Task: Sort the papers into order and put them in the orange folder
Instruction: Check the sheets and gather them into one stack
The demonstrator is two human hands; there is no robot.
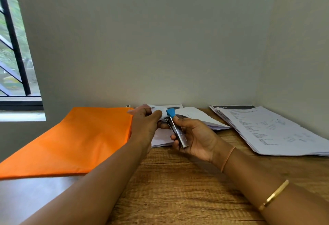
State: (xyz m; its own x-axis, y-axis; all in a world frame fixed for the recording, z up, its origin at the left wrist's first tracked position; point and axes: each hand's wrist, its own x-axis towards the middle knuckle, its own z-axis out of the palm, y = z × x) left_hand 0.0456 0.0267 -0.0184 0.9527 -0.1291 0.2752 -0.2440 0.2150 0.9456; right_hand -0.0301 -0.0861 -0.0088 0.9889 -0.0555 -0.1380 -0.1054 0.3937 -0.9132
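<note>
The orange folder (74, 139) lies shut on the left of the wooden table (178, 180), part of it hanging past the table's left edge. My left hand (145, 127) pinches the corner of a small set of white papers (160, 136) just right of the folder. My right hand (194, 137) grips a metal stapler with a blue tip (175, 128), its tip at that pinched corner. More loose sheets (197, 116) lie behind my hands. A bigger stack of printed papers (270, 130) rests at the right.
A grey wall rises straight behind the table and another closes in on the right. A barred window (14, 46) sits at the left. Bare wood shows in front of my hands, between my forearms.
</note>
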